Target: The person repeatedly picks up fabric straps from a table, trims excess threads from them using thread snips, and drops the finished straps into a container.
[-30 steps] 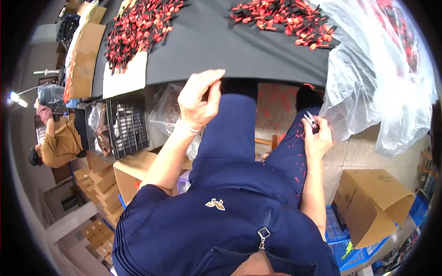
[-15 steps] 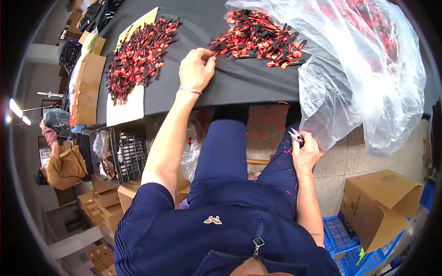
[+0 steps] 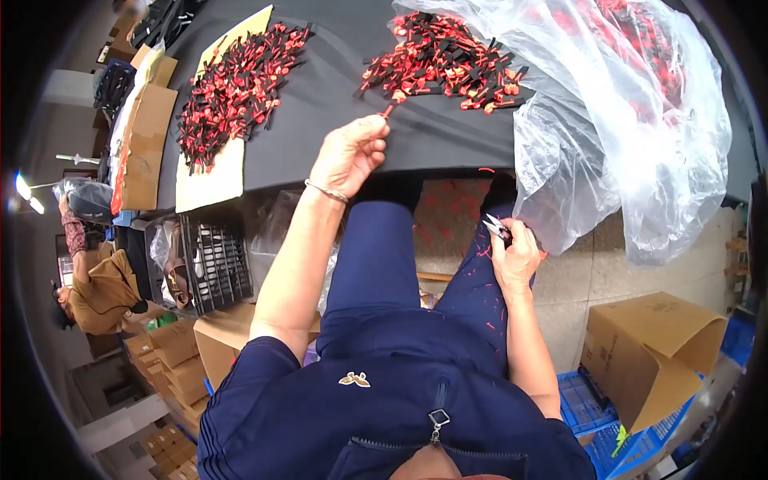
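Observation:
My left hand (image 3: 352, 156) is closed in a pinch on the red end of a small red-and-black strap piece (image 3: 390, 109), held just above the near side of the table. Beyond it lies a loose pile of similar red-and-black pieces (image 3: 448, 60). Another pile (image 3: 236, 92) rests on a yellowish sheet (image 3: 210, 178) at the left. Low by my right thigh, my right hand (image 3: 516, 254) grips a pair of thread snips (image 3: 498, 230), blades pointing up and left. Red thread scraps (image 3: 484, 252) cling to my trouser leg.
A clear plastic bag (image 3: 624, 144) with more red pieces hangs over the table's right edge. Cardboard boxes (image 3: 648, 352) and a blue crate (image 3: 588, 400) stand at lower right. A black crate (image 3: 216, 264) sits below the table, left. Another person (image 3: 104, 284) is at far left.
My left hand has drawn back from the right pile toward me, now with a strap piece pinched in its fingers. My right hand still holds the snips near my thigh.

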### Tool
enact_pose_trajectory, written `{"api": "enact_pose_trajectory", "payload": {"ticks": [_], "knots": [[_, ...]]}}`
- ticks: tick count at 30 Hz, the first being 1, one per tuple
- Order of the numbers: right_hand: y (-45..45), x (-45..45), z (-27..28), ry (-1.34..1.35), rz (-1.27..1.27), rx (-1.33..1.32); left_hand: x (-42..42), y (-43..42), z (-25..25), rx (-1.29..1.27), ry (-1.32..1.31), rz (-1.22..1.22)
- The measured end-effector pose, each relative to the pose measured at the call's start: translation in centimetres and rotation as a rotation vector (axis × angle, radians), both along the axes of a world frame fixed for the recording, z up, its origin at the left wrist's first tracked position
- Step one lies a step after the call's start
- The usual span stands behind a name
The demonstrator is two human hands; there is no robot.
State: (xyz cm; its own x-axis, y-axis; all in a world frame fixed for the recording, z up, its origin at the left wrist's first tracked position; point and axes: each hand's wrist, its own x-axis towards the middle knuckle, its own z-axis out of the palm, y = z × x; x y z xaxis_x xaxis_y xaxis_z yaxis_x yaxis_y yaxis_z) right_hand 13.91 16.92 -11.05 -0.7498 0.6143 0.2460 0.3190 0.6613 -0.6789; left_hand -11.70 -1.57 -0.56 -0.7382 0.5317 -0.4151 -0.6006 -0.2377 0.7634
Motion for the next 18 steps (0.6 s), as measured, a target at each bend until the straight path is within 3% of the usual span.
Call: {"api": "enact_pose_trajectory", "payload": {"ticks": [3, 7, 8, 12, 13, 18], "knots": [[-0.4, 0.0, 0.0, -0.002, -0.008, -0.016, 2.9, 0.2, 0.2, 0.076, -0.094, -0.042], [-1.8, 0.2, 2.0, 0.01, -0.05, -0.381, 6.5, 0.3, 0.6, 0.086, -0.144, -0.098], [-2.4, 0.2, 2.9, 0.124, -0.022, -0.42, 7.3, 0.2, 0.5, 0.082, -0.124, -0.121], [-4.4, -0.3, 10.5, 0.298, -0.053, -0.56, 10.6, 0.4, 0.6, 0.067, -0.087, -0.209], [-3.8, -0.2, 10.3, 0.324, 0.051, -0.24, 11.3, 0.4, 0.5, 0.069, -0.097, -0.227], [-3.0, -0.1, 11.8, 0.285, 0.121, 0.164, 14.0, 0.7, 0.6, 0.083, -0.164, -0.274]]}}
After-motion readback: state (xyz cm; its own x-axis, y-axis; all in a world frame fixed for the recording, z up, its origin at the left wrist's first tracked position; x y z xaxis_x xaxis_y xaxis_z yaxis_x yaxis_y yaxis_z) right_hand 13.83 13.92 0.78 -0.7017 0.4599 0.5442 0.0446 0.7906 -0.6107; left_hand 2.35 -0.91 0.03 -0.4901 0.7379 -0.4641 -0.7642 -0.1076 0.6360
